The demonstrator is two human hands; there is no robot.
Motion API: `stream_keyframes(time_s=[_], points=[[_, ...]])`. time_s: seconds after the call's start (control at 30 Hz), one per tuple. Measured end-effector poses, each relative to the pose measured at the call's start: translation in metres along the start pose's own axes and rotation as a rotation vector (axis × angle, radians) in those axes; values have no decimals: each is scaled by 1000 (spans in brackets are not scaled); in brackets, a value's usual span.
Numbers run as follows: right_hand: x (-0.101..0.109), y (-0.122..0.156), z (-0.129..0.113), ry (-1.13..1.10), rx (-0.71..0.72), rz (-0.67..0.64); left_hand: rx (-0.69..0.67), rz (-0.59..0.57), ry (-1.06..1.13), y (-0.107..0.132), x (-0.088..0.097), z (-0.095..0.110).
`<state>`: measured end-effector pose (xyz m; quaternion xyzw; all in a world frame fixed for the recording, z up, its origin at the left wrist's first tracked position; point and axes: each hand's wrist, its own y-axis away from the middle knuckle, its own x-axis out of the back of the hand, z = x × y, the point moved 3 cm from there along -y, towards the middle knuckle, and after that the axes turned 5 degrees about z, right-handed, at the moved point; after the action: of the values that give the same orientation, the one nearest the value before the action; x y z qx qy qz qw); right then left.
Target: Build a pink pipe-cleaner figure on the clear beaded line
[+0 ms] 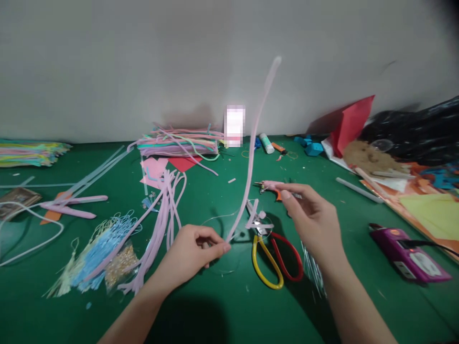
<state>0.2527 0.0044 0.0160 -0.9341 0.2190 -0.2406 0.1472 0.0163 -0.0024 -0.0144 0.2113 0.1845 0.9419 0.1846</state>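
Observation:
My left hand (195,251) pinches the lower end of a pale pink pipe cleaner (252,148) between thumb and index finger. The fuzzy stem rises in a gentle curve, its tip high against the wall. My right hand (313,215) is to the right of it, fingers loosely bent, with thumb and index apart. Just beyond those fingertips a small pink glue gun (274,185) with an orange trigger shows, partly covered by the hand; whether they touch is unclear. Between my hands lie scissors (267,255) with one yellow and one red handle, short pink pieces (253,213) over their blades.
Pink pipe cleaners (163,215), blue tassels (100,255) and a bag of beads (122,265) lie left. A bundle of coloured stems (179,143) rests by the wall. Thin wires (312,267) lie under my right wrist. A purple device (409,255) with a black cable is at right.

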Motion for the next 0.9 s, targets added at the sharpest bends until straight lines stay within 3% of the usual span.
stream_keyframes(time_s=[0.07, 0.17, 0.4, 0.6, 0.9], points=[[-8, 5, -12, -112, 22, -121, 3, 11, -15, 0, 0, -1], [-20, 9, -22, -140, 47, -202, -8, 21, -26, -1, -1, -1], [-25, 3, -34, -101, 86, -194, 6, -6, 3, -1, -1, 2], [-23, -4, -35, -93, 79, -301, 3, -35, 51, -5, -2, -2], [-41, -23, -35, -160, 48, -368, 23, -75, 79, -2, -5, -1]])
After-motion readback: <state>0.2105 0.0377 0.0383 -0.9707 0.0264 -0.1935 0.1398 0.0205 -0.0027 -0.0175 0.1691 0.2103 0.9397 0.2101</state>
